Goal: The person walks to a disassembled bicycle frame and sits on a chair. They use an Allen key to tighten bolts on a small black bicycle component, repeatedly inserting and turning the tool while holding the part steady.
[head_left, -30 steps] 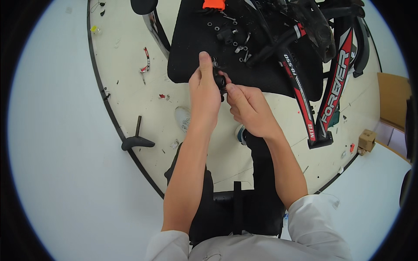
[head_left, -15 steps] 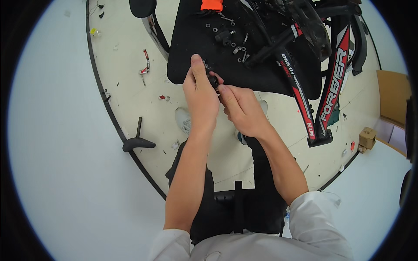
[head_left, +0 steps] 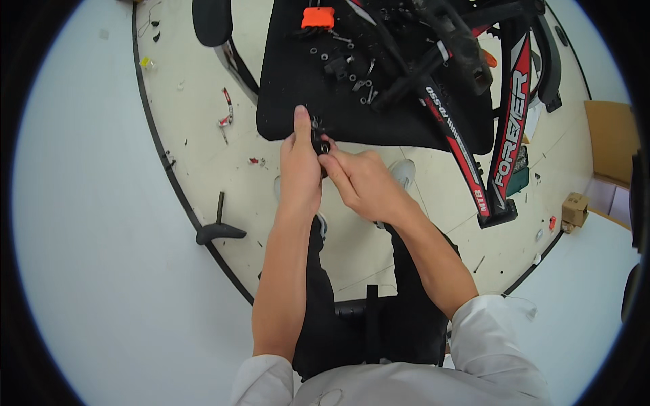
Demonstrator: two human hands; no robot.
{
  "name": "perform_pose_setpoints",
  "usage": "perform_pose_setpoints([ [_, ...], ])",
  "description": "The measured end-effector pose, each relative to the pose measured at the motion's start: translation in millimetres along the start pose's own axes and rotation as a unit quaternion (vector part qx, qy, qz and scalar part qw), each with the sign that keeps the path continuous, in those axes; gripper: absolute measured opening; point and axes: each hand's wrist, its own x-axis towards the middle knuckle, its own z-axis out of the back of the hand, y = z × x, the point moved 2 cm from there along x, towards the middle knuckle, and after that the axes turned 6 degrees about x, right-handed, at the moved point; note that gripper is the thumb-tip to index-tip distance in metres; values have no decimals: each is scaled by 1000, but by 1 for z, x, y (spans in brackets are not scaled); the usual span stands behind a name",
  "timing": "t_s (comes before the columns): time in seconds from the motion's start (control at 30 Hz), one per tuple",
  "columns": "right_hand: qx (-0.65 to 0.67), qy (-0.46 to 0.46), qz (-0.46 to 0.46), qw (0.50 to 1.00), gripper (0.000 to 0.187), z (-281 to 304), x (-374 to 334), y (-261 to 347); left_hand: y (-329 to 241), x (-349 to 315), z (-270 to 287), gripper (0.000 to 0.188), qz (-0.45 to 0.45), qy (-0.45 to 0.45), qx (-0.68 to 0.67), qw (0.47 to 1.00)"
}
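My left hand (head_left: 298, 169) is closed around a small black part (head_left: 320, 144), its thumb pointing up along the far side. A round, shiny ring-like end shows on the part; most of the rest is hidden by my fingers. From the right, my right hand (head_left: 365, 181) pinches the near end of the same part with thumb and fingers. Both hands are just in front of the near edge of a black chair seat (head_left: 284, 101). On that seat lie loose nuts and bolts (head_left: 362, 86), a small black component (head_left: 336, 66) and an orange piece (head_left: 318, 17).
A black, red and white bicycle frame (head_left: 509, 128) leans across the seat's right side. A bicycle saddle with its post (head_left: 221, 232) and a red-and-black lever (head_left: 227, 108) lie on the floor at left. A green box (head_left: 518, 181) and a cardboard box (head_left: 575, 208) are at right.
My hands have come slightly nearer and to the left with the black part, which is now turned so its round end shows. The view has shifted a little.
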Motion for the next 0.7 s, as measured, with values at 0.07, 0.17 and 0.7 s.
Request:
perform_pose_setpoints([
  [0.07, 16, -13, 10, 1000, 27, 3, -1, 1, -2, 3, -4, 51, -4, 16, 0, 1000],
  [0.17, 30, -16, 4, 999, 26, 11, 2, 0, -5, 10, -10, 50, -24, 43, 3, 999],
  [0.7, 149, -105, -71, 981, 35, 36, 1, -2, 2, 11, -16, 26, -64, 203, 57, 975],
])
